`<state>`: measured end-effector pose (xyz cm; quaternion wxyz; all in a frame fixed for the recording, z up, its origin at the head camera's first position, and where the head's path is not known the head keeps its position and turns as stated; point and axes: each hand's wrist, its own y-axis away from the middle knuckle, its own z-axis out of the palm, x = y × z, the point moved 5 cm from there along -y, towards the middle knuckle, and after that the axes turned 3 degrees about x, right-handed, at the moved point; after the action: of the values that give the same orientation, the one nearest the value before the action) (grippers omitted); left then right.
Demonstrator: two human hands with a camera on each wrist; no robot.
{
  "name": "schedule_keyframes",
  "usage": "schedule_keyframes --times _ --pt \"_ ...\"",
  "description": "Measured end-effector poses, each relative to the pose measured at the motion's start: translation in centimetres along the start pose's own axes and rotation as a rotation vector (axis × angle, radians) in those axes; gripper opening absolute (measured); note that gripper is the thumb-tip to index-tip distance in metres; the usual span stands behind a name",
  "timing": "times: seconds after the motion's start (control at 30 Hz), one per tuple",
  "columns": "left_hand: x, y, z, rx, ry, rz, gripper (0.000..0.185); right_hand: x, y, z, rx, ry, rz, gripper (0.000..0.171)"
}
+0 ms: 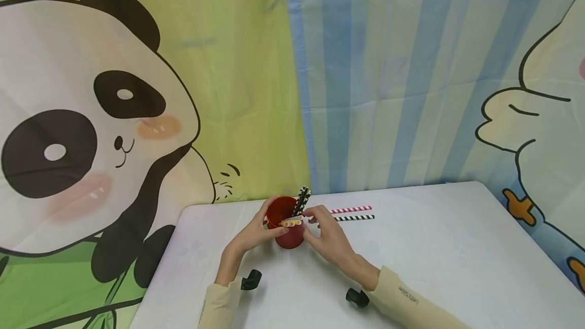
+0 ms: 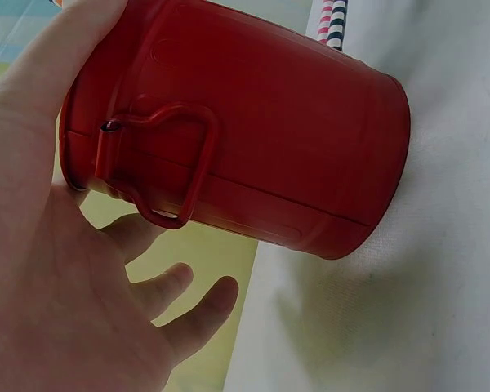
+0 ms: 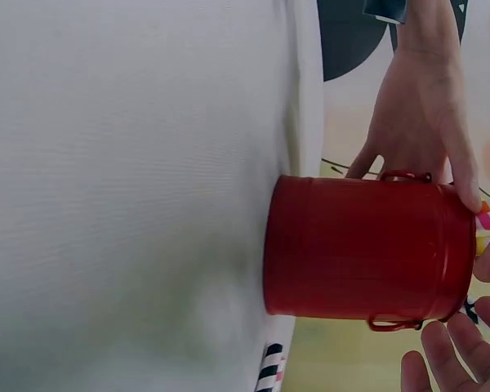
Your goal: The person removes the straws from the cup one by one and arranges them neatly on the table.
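Note:
A red metal cup (image 1: 290, 235) with a wire handle (image 2: 167, 163) stands on the white table (image 1: 439, 253). My left hand (image 1: 256, 231) grips its left side, thumb on the rim (image 2: 45, 77). Black-and-white striped straws (image 1: 302, 200) stick out of the cup. My right hand (image 1: 320, 225) pinches a yellow-and-pink striped straw (image 1: 291, 223), which lies across the cup's mouth. In the right wrist view the cup (image 3: 363, 245) fills the middle, with the left hand (image 3: 416, 122) behind it and my right fingers (image 3: 461, 351) by the rim.
Two more straws lie on the table just right of the cup, one pink-striped (image 1: 352, 209) and one black-striped (image 1: 356, 217). A panda curtain (image 1: 91, 131) and a blue-striped curtain (image 1: 388, 75) hang behind the table. The table's left edge (image 1: 160, 268) is close to my left arm.

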<state>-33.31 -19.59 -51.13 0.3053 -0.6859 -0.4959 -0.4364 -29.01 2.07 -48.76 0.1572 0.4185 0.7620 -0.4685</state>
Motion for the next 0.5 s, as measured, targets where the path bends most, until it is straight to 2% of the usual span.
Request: schedule_keyframes --times 0.5 --pt "-0.1 0.0 0.0 -0.010 0.017 0.006 0.088 -1.8 -1.0 0.3 0.013 0.021 -0.041 0.023"
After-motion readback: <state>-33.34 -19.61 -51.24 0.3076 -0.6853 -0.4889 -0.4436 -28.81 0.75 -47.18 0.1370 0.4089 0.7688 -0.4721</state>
